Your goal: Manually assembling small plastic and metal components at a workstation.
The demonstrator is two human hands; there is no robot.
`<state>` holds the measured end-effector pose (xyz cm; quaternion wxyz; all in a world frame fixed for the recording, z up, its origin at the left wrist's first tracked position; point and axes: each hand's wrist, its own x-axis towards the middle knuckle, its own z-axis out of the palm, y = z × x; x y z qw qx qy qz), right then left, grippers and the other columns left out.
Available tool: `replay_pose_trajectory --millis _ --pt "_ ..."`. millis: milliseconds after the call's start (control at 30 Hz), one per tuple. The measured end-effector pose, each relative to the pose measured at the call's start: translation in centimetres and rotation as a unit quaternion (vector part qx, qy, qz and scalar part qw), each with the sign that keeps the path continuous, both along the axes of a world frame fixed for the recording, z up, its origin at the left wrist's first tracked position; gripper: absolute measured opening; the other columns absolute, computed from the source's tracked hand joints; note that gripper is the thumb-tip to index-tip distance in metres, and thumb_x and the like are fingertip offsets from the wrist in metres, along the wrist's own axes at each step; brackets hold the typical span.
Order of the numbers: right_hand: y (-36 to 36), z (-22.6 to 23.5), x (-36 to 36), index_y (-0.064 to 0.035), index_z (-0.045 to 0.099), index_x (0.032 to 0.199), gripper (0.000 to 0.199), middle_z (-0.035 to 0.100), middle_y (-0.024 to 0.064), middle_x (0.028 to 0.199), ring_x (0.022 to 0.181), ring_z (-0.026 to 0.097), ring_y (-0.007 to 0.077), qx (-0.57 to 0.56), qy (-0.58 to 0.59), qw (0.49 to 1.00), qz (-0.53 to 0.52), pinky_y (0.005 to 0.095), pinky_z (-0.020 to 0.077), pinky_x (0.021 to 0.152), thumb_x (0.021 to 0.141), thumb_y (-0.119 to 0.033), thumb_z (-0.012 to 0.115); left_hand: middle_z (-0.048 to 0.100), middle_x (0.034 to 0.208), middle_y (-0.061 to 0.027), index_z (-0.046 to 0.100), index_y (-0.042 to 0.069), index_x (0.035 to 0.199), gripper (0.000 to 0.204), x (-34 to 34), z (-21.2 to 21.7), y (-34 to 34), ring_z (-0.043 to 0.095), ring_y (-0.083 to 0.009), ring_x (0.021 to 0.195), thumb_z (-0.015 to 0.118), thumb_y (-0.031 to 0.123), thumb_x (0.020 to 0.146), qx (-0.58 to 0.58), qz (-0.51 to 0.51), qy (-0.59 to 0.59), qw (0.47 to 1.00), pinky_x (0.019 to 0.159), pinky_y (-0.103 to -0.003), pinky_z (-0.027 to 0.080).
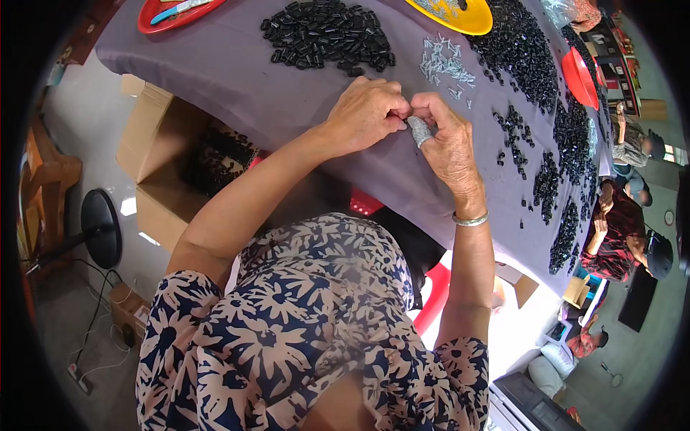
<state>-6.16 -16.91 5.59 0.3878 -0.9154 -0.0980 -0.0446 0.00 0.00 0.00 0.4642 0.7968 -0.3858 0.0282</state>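
Grey-purple cloth (230, 72) covers the table, with small screws (442, 63) lying loose on it. Nearer the wearer than the screws, left hand (369, 111) and right hand (447, 136) are closed in pinches, side by side; whether either grips a piece cannot be told. Black pieces (323, 36) are heaped left of the screws. Risk: a forward knuckle brush could scatter either pile.

No legible txt, prob. too blurry.
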Motion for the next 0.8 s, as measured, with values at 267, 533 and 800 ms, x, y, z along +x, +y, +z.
replay_pose_trajectory --millis 267,533,800 --pt "1.5 1.4 0.8 -0.0025 0.053 0.097 0.030 0.063 0.0170 0.077 0.072 0.063 0.0406 -0.144 -0.110 0.982 0.060 0.0460 0.0486 0.065 0.073 0.014 0.058 0.064 0.083 -0.0025 0.070 0.008 0.083 0.012 0.1 0.1 -0.1 0.061 -0.0225 0.088 0.074 0.013 0.073 -0.002 0.000 0.010 1.000 0.080 -0.038 0.041" --pt "0.8 1.6 0.8 -0.0019 0.056 0.096 0.024 0.068 0.0152 0.081 0.073 0.067 0.0318 -0.073 0.015 0.997 0.011 0.0386 0.0519 0.067 0.076 0.008 0.065 0.063 0.082 -0.0024 0.071 0.009 0.082 0.011 0.2 0.2 0.1 0.061 -0.0225 0.087 0.073 0.013 0.073 0.016 0.001 0.006 1.000 0.081 -0.038 0.041" --pt "-2.5 -0.8 -0.5 -0.0040 0.064 0.108 0.029 0.071 0.0111 0.092 0.081 0.069 0.0153 0.094 0.063 0.992 -0.048 0.0255 0.0544 0.073 0.082 0.007 0.069 0.059 0.077 -0.0023 0.067 0.007 0.080 0.010 0.2 0.2 0.0 0.058 -0.0216 0.081 0.074 0.014 0.077 -0.002 -0.018 0.018 1.000 0.080 -0.036 0.039"
